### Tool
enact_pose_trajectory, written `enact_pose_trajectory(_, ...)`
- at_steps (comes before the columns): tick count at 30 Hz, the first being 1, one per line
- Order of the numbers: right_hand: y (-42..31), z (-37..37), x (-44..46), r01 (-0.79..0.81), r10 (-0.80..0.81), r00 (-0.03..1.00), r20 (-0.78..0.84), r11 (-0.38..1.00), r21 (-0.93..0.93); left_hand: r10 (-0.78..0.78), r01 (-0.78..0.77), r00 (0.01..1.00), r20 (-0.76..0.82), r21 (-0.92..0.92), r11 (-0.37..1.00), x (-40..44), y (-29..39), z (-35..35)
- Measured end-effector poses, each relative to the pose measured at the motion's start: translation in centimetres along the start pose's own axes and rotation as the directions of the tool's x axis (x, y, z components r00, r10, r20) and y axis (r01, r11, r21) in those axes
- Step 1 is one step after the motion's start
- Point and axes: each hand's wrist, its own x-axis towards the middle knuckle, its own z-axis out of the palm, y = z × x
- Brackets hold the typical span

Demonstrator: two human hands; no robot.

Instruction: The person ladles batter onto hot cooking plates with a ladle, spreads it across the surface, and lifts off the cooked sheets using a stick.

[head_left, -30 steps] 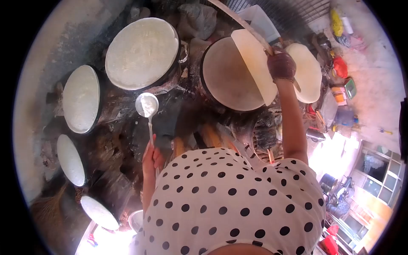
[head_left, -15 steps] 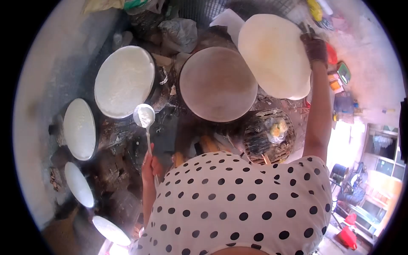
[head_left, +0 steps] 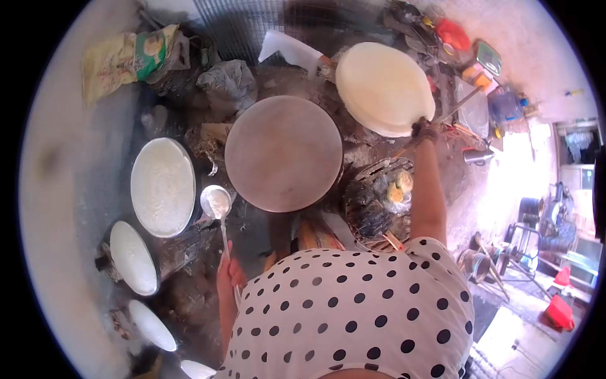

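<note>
My left hand [head_left: 231, 276] is closed round the handle of a ladle [head_left: 218, 201], whose bowl holds white batter. The ladle hangs between a round pan coated in white batter [head_left: 163, 187] and a bare round griddle [head_left: 284, 153]. My right hand [head_left: 425, 130], in a dark glove, is closed at the near right edge of a large pale flatbread [head_left: 382, 85]. The flatbread lies flat, with another pale edge showing below it. A thin stick [head_left: 463, 104] rises beside this hand; whether the hand holds it, I cannot tell.
More white-coated pans [head_left: 134, 258] curve down the left side. A basket [head_left: 366, 218] with a bag of yellowish food stands close to my body. At the back are a grey plastic bag [head_left: 228, 86] and a yellow-green sack [head_left: 129, 60]. A metal mug [head_left: 478, 156] lies to the right.
My right hand has brought the flatbread down from a raised position to lie flat. The left hand still holds the ladle. The whole view has shifted.
</note>
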Motion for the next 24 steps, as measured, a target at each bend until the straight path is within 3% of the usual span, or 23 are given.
enact_pose_trajectory(2, 1.6, 1.2, -1.7, -0.061, 0.052, 0.994, -0.094, 0.994, -0.092, -0.006, 0.008, 0.999, 0.050, -0.036, 0.999, 0.2, -0.3, -0.2)
enact_pose_trajectory(4, 6.1, 1.5, 3.6, 0.002, -0.055, 0.984, -0.167, 0.952, -0.305, -0.018, 0.021, 0.998, 0.062, -0.049, 0.999, -0.4, 0.2, 1.0)
enact_pose_trajectory(6, 5.6, 1.2, 2.5, 0.030, -0.114, 0.974, -0.194, 0.919, -0.392, -0.046, 0.057, 0.995, 0.084, -0.124, 0.991, -0.4, 0.3, 0.7)
enact_pose_trajectory(8, 1.0, 1.4, -4.2, -0.108, 0.073, 0.983, -0.167, 0.972, -0.207, -0.072, 0.091, 0.992, 0.103, -0.188, 0.978, -0.7, 0.7, 1.2)
enact_pose_trajectory(9, 1.5, 1.1, -4.6, -0.113, 0.078, 0.982, -0.172, 0.972, -0.204, -0.087, 0.117, 0.989, 0.121, -0.265, 0.957, -0.9, 1.1, 1.7)
enact_pose_trajectory(10, 1.8, 0.9, -5.0, -0.044, -0.056, 0.957, -0.285, 0.942, -0.334, -0.090, 0.119, 0.989, 0.120, -0.258, 0.959, -1.5, 1.6, 2.2)
enact_pose_trajectory(11, 2.4, 0.6, -5.8, 0.005, -0.201, 0.906, -0.373, 0.885, -0.465, -0.097, 0.156, 0.984, 0.148, -0.466, 0.871, -2.2, 2.4, 3.1)
enact_pose_trajectory(12, 3.7, 0.5, -7.3, 0.085, -0.322, 0.932, -0.168, 0.644, -0.760, -0.102, 0.192, 0.979, 0.175, -0.648, 0.737, -2.8, 2.8, 3.3)
enact_pose_trajectory(13, 4.9, 0.3, -8.9, 0.171, -0.430, 0.901, 0.060, 0.224, -0.960, -0.116, 0.201, 0.978, 0.172, -0.642, 0.740, -3.2, 2.7, 2.8)
enact_pose_trajectory(14, 6.2, 0.2, -10.3, 0.218, -0.506, 0.819, 0.271, -0.163, -0.962, 0.015, 0.029, 0.991, 0.136, -0.314, 0.949, -3.5, 2.5, 2.1)
enact_pose_trajectory(15, 6.2, 0.3, -15.3, 0.289, -0.520, 0.732, 0.441, -0.349, -0.892, 0.141, -0.154, 0.976, 0.164, 0.068, 0.986, -3.9, 2.5, 2.0)
enact_pose_trajectory(16, 6.7, 0.6, -21.2, 0.405, -0.512, 0.638, 0.575, -0.412, -0.816, 0.199, -0.236, 0.968, 0.150, 0.298, 0.925, -3.5, 2.4, 2.5)
enact_pose_trajectory(18, 6.8, 1.0, -34.2, 0.664, -0.421, 0.381, 0.823, -0.495, -0.560, 0.171, -0.217, 0.972, 0.159, 0.345, 0.913, -1.5, 1.3, 3.9)
enact_pose_trajectory(19, 6.4, 1.0, -39.6, 0.788, -0.340, 0.213, 0.916, -0.495, -0.367, 0.153, -0.213, 0.971, 0.183, 0.372, 0.904, -0.3, 0.8, 4.6)
enact_pose_trajectory(20, 4.4, 0.6, -43.5, 0.949, -0.271, 0.012, 0.962, -0.301, -0.097, 0.131, -0.211, 0.966, 0.223, 0.392, 0.895, 0.6, 0.2, 4.7)
enact_pose_trajectory(22, 7.1, 2.2, -47.6, 0.983, -0.047, -0.140, 0.989, 0.110, 0.145, 0.004, -0.137, 0.957, 0.288, 0.443, 0.886, 2.0, -0.9, 4.6)
enact_pose_trajectory(23, 7.5, 1.4, -47.9, 0.985, -0.047, -0.121, 0.992, 0.120, 0.126, -0.023, -0.135, 0.945, 0.326, 0.453, 0.881, 1.1, -1.1, 5.5)
enact_pose_trajectory(24, 7.8, 0.5, -47.9, 0.833, -0.070, -0.125, 0.990, 0.535, 0.143, -0.050, -0.133, 0.931, 0.362, 0.464, 0.876, 0.2, -1.3, 6.4)
